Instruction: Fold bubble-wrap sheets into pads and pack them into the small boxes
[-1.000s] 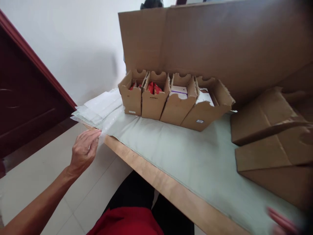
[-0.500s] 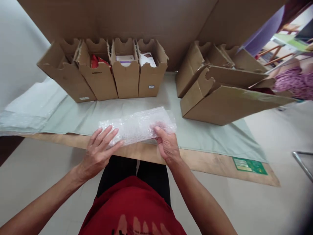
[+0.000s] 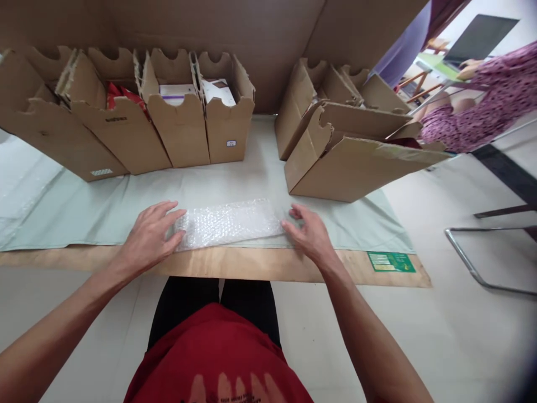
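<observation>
A long, flat piece of bubble wrap [image 3: 232, 222] lies on the pale green cloth [image 3: 260, 173] close to the table's front edge. At its left end is my left hand [image 3: 153, 232], fingers spread, with the thumb and fingertips at the plastic's edge. My right hand [image 3: 308, 230] is at the other end, its fingers apart and slightly curled, the thumb tip near or touching the corner. Neither hand grips the wrap. Whether anything lies inside the wrap I cannot tell.
Several cardboard holders [image 3: 184, 134] stand along the back left, some with packets inside. More cardboard boxes [image 3: 331, 168] stand at the right. Clear plastic sheets [image 3: 25, 184] lie at the far left. Beyond the right side sits a person in a patterned pink garment [image 3: 486, 106], near a laptop [image 3: 480, 39].
The bubble wrap, held up in my right hand before, now lies flat on the cloth. My right hand has let go and opened. The camera view has turned toward the right.
</observation>
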{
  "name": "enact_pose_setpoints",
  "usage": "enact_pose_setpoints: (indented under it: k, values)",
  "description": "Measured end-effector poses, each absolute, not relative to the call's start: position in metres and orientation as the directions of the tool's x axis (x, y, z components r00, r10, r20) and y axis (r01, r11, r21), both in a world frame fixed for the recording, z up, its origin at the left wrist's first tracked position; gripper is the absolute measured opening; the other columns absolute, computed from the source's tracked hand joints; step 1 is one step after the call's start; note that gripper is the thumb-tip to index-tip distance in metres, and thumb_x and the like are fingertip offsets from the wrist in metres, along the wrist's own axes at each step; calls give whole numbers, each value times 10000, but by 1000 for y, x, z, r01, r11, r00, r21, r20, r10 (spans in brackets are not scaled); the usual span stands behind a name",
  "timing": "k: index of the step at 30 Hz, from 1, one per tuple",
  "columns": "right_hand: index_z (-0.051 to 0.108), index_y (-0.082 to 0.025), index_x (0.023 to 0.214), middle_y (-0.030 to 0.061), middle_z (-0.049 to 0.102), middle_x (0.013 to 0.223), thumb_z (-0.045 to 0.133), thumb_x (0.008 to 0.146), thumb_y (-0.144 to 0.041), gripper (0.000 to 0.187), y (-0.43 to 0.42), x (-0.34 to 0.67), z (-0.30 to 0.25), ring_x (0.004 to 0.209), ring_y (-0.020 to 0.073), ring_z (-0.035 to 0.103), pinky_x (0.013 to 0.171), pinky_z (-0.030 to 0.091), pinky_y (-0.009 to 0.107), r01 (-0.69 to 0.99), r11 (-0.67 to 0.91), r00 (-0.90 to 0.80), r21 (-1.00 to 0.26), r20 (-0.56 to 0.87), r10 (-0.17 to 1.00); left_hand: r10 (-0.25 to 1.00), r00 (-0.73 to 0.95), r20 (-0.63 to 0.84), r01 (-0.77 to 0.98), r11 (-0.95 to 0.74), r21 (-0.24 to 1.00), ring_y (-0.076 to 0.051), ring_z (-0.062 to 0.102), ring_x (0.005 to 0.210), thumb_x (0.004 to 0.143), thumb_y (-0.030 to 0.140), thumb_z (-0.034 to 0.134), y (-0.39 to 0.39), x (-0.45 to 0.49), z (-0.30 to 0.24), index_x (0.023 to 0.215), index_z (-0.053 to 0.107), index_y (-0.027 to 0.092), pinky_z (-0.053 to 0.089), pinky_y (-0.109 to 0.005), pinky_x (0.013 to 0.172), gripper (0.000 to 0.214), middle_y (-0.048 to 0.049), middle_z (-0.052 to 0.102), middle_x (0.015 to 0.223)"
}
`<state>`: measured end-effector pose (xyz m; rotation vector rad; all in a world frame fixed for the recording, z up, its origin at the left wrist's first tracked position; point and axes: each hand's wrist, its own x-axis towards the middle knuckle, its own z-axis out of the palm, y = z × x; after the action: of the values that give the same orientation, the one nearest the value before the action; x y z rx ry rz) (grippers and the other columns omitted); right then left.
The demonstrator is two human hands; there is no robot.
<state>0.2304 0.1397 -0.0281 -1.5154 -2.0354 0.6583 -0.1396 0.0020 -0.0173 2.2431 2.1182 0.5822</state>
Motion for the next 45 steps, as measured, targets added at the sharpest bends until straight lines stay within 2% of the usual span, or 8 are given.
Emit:
enact_pose_setpoints:
  k: [6, 10, 16, 21, 25, 32, 39, 45]
  values:
    - [752, -219, 999, 6, 707, 733, 641, 853, -272, 191, 145, 204, -28, 837, 247, 646, 884, 454, 419, 750, 324, -378, -577, 29, 925, 996, 84, 29, 980, -88, 178, -340, 654, 1088, 845, 381, 519, 36, -134, -22, 1325, 653, 237, 507, -478, 951, 520, -104, 741, 1069]
    - [719, -229, 827, 22, 728, 782, 602, 881, -234, 130, 138, 211, -25, 834, 240, 651, 883, 453, 415, 738, 369, -398, -565, 78, 914, 996, 89, 31, 985, -93, 144, -333, 649, 1042, 851, 382, 537, 37, -135, -18, 1301, 664, 231, 497, -481, 975, 491, -94, 724, 975]
    - [677, -233, 1297, 100, 669, 1392, 619, 934, -257, 369, 147, 202, -12, 1285, 323, 581, 1032, 431, 468, 683, 583, -592, -439, 134, 794, 968, 149, 200, 984, -165, 68, -410, 570, 1299, 916, 325, 511, 32, -130, -18, 1337, 631, 193, 453, -586, 1075, 457, -202, 610, 1411]
    - [734, -193, 1207, 132, 753, 1118, 683, 905, -218, 308, 161, 171, -3, 1062, 338, 608, 882, 393, 440, 737, 653, -668, -178, -43, 743, 954, 212, 211, 974, -225, 39, -419, 435, 1488, 908, 245, 515, 32, -124, -17, 1380, 598, 210, 379, -622, 1163, 480, -201, 503, 1560]
    - [775, -211, 1056, 114, 741, 1006, 650, 957, -214, 160, 153, 171, -5, 965, 293, 561, 851, 336, 422, 712, 700, -695, -53, 88, 714, 951, 262, 165, 957, -278, 82, -400, 366, 1540, 885, 285, 569, 39, -123, -11, 1458, 533, 198, 361, -607, 1187, 581, -203, 474, 1596]
    - [732, -247, 1161, 62, 750, 1050, 464, 1095, -238, 277, 131, 198, -13, 899, 228, 575, 935, 317, 410, 670, 742, -691, 14, 379, 616, 956, 287, 64, 930, -294, 218, -375, 380, 1529, 902, 384, 586, 47, -126, -3, 1522, 457, 195, 347, -555, 1196, 661, -156, 591, 1501]
    - [703, -238, 1083, 66, 747, 1143, 580, 1026, -156, 159, 126, 200, -9, 899, 202, 639, 900, 380, 399, 608, 793, -605, 23, 660, 445, 966, 245, 77, 933, -256, 254, -410, 387, 1519, 878, 421, 631, 42, -126, -5, 1456, 535, 197, 340, -601, 1196, 627, -186, 544, 1539]
    - [664, -239, 1080, 68, 745, 1120, 592, 960, -54, 232, 97, 209, 19, 952, 208, 693, 829, 474, 366, 330, 920, -561, -213, 739, 372, 947, 307, 98, 894, -322, 313, -366, 487, 1464, 916, 412, 592, 38, -130, 11, 882, 676, 216, 408, -587, 1162, 216, -152, 611, 1479]
